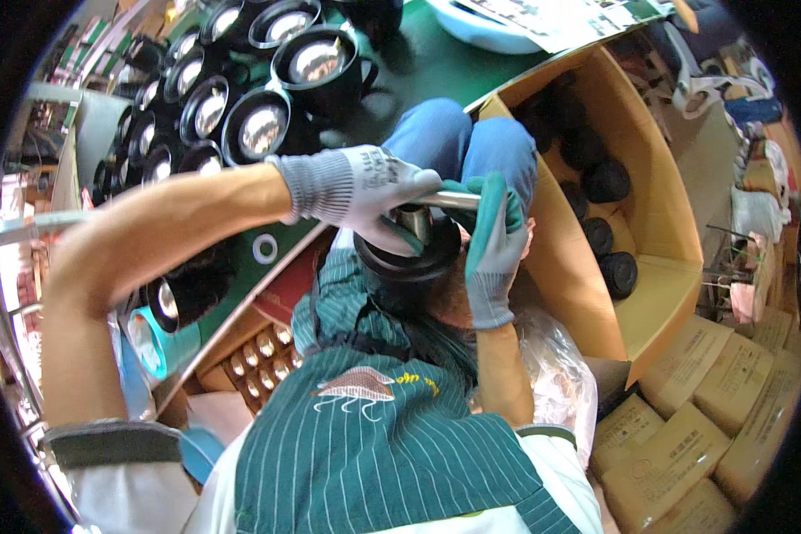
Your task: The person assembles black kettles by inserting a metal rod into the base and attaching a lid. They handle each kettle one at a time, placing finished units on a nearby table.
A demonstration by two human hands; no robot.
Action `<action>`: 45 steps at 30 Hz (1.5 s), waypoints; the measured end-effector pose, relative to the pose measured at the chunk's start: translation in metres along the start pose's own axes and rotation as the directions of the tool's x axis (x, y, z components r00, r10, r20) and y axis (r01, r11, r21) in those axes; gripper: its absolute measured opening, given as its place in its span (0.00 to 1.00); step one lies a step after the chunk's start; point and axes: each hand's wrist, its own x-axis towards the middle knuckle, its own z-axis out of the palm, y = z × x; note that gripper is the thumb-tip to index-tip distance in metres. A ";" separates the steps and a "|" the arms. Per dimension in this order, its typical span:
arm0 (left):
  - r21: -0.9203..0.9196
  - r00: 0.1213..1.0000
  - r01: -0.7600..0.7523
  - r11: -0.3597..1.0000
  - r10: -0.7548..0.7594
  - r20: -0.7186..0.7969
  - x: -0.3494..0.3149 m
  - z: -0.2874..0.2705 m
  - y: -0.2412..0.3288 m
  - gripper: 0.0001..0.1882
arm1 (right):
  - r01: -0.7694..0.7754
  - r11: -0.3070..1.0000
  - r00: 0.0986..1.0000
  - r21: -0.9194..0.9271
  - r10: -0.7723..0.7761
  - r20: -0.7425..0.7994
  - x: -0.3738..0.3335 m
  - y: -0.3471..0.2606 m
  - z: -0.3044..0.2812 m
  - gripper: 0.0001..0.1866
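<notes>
A black round pot-like body (399, 278) rests at my lap. Over its top is a silver metal tool (454, 200), with a straight bar and a shiny stem beneath; its lower end is hidden. My left hand (365, 191), in a grey and green glove, closes on the bar's left end, thumb lowered beside the stem. The gloved fingers of my right hand (497, 254) pinch the bar's other end. To the left on the green table (409, 84) stand several black pots (316, 62) with shiny metal insides.
An open cardboard box (659, 214) at my right holds several black round parts (607, 181). Stacked closed cartons (676, 454) stand behind it. A pale blue basin (481, 27) is at the table's far side. Below the table edge lies a tray of small shiny parts (262, 356).
</notes>
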 end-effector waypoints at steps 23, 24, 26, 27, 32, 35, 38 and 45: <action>-0.070 0.556 0.530 0.845 -0.408 -0.724 0.088 0.012 -0.133 0.40 | 0.022 0.999 0.997 -0.027 -0.020 0.072 0.014 -0.087 -0.062 0.49; -0.196 0.525 0.327 0.925 -0.350 -0.776 0.074 -0.006 -0.100 0.36 | -0.028 0.997 0.997 0.068 0.032 -0.071 0.031 -0.093 -0.063 0.50; -0.295 0.405 -0.149 0.944 -0.214 -0.889 0.021 -0.026 -0.047 0.29 | -0.349 0.797 0.919 0.493 0.395 0.013 0.039 -0.030 -0.075 0.44; -0.155 0.343 -0.255 0.955 -0.061 -0.937 -0.008 -0.016 -0.042 0.31 | -0.398 0.659 0.879 0.638 0.472 0.061 0.054 -0.030 -0.071 0.44; 0.263 0.466 -0.084 0.961 0.271 -0.842 -0.028 -0.030 -0.029 0.43 | -0.368 0.145 0.882 0.919 0.367 0.295 0.121 -0.042 -0.029 0.43; -0.683 0.535 -0.493 0.539 -0.430 -0.727 -0.018 -0.043 -0.032 0.45 | -0.388 0.148 0.888 0.910 0.323 0.326 0.145 -0.003 0.008 0.36; 0.067 0.383 0.029 0.997 0.051 -0.922 -0.020 -0.088 -0.073 0.32 | -0.332 0.398 0.937 0.855 0.242 0.251 0.174 0.013 0.035 0.34; 0.222 0.238 0.394 0.892 0.134 -0.962 0.117 -0.318 -0.214 0.31 | -0.532 0.220 0.843 0.818 0.228 0.487 0.199 0.017 0.021 0.35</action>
